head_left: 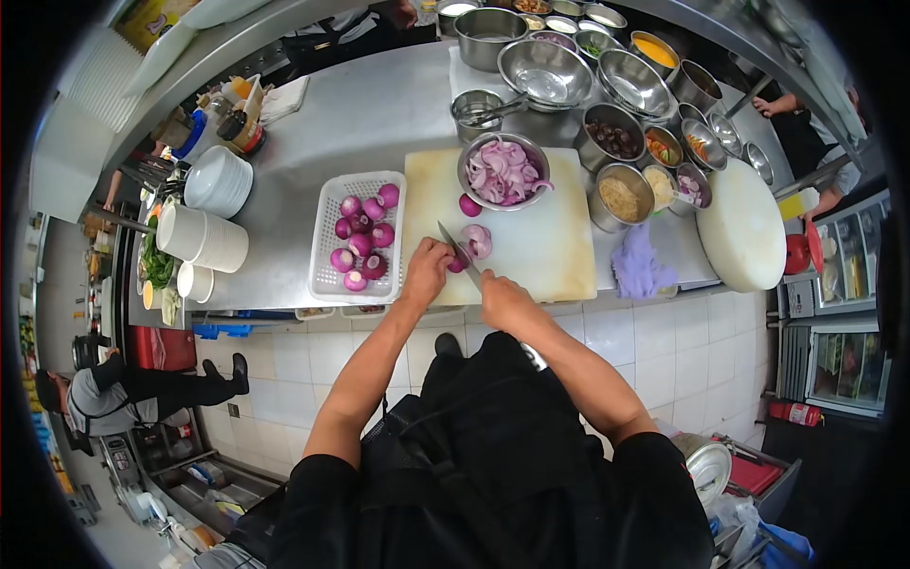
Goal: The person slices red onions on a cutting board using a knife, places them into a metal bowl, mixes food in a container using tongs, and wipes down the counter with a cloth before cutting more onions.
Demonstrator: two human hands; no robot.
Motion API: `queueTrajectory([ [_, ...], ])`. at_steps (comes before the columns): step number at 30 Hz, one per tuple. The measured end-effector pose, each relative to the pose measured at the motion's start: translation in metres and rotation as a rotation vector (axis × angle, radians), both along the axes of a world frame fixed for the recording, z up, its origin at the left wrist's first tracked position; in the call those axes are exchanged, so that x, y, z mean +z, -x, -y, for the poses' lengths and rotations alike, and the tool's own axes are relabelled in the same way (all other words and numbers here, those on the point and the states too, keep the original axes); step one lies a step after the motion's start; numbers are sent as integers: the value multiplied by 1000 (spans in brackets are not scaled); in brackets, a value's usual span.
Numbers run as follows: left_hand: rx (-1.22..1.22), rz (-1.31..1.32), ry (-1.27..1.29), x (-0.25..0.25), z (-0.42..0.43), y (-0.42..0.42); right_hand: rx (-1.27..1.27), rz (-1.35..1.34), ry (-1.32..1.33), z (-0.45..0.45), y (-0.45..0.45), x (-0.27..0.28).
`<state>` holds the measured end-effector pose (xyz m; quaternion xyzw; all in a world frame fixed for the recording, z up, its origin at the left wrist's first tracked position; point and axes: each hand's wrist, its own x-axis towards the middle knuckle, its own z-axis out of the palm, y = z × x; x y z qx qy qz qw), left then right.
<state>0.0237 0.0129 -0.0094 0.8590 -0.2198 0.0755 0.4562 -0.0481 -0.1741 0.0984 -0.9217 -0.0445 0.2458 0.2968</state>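
My left hand [428, 270] is closed on a red onion [457, 264] at the near part of the cutting board [555, 237]. My right hand [505, 302] grips a knife [461, 248], its blade against the onion and pointing away to the left. Cut onion slices [478, 241] lie just right of the blade. A whole red onion [469, 205] rests on the board below a steel bowl [542, 190], which is full of sliced onion [502, 171]. Left of the board, a white plastic basket [327, 204] holds several peeled red onions [360, 245].
Several steel bowls and pots [545, 71] crowd the back right. A purple cloth [643, 261] lies beside the board, near a round white block [744, 226]. Stacked white tubs [201, 235] and bowls [218, 180] stand left. Another person [114, 394] is at far left; others appear behind the counter.
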Motion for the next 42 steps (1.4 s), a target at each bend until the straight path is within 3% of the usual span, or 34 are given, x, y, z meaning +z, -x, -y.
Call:
queueTrajectory([
  [5, -6, 40, -13, -8, -3, -1, 3, -12, 12, 2, 2, 23],
  [7, 3, 19, 1, -6, -2, 2, 18, -51, -10, -1, 1, 19],
  [10, -5, 34, 13, -3, -2, -1, 30, 92, -11, -1, -3, -14],
  [16, 6, 58, 4, -6, -4, 5, 3, -76, -32, -4, -1, 16],
  [19, 7, 104, 35, -3, -2, 1, -7, 84, -2, -4, -8, -24],
  [23, -83, 257, -86, 2, -3, 4, -42, 97, 1, 20, -7, -27],
  [26, 141, 139, -252, 9, 2, 16, -65, 56, 35, 21, -1, -16],
  [29, 237, -113, -183, 7, 12, 22, -75, 34, 28, 11, 8, -16],
  [32, 72, -105, -29, -1, 6, 18, -34, 87, 43, 3, 10, -26],
  [40, -58, 137, -94, -8, -3, 5, 24, 85, 54, 4, 11, 19],
  [42, -59, 153, -98, -8, -2, 6, 13, 114, 17, -4, 7, -9],
])
